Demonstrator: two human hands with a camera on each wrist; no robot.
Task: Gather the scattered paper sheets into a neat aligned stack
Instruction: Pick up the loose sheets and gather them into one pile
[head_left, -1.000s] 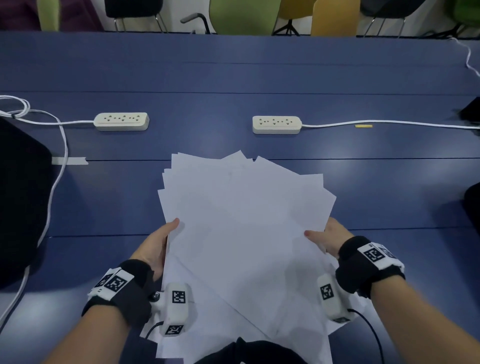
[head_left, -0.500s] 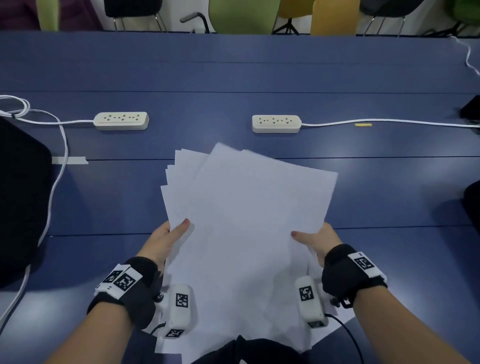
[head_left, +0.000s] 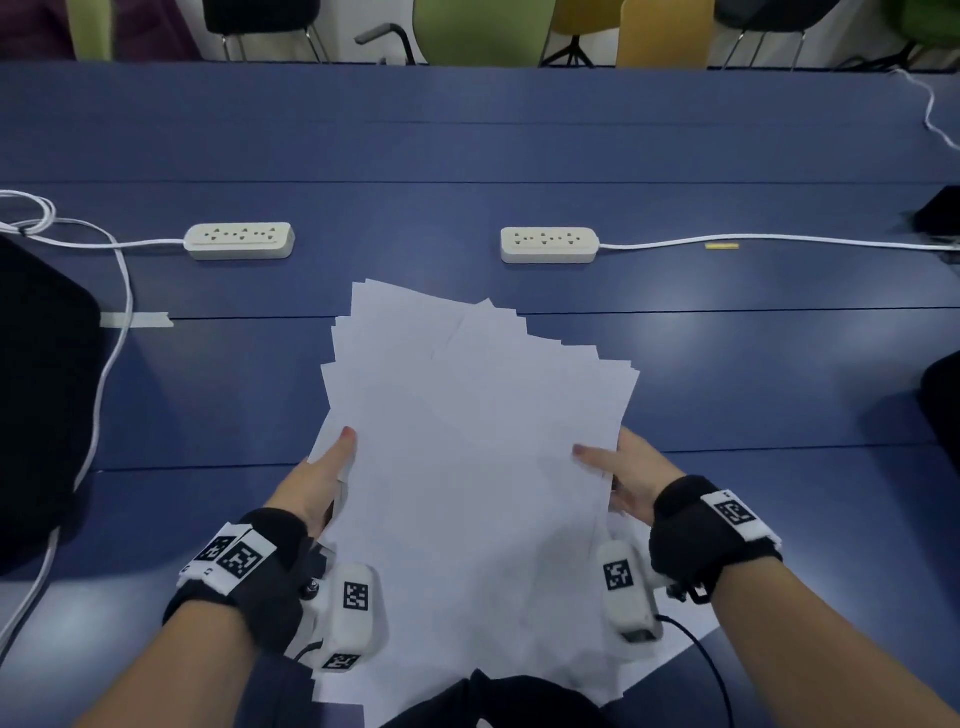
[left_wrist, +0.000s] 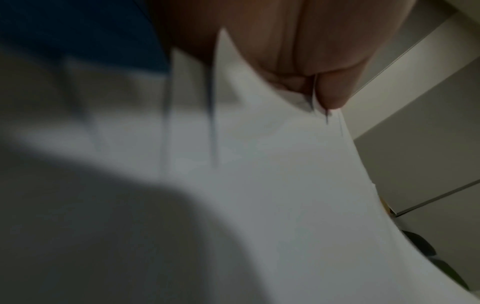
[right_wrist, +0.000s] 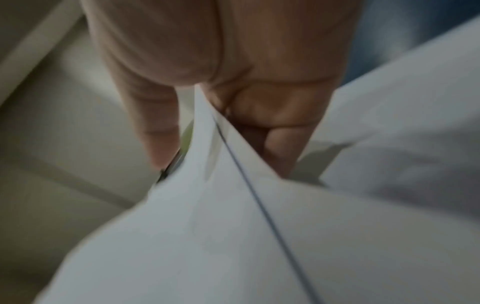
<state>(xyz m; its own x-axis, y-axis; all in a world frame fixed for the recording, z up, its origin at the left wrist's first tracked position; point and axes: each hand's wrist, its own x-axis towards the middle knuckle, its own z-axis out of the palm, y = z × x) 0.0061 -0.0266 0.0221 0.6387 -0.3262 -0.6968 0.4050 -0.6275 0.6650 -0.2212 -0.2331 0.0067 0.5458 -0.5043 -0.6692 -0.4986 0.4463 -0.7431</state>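
Over the blue table, fanned paper sheets pinched by both hands; wrist views alone: fingers curled beneath.

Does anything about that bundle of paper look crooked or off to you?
Yes. The paper sheets held between the left hand and right hand are fanned: corners stick out at different angles along the far edge, so the stack isn't aligned yet.
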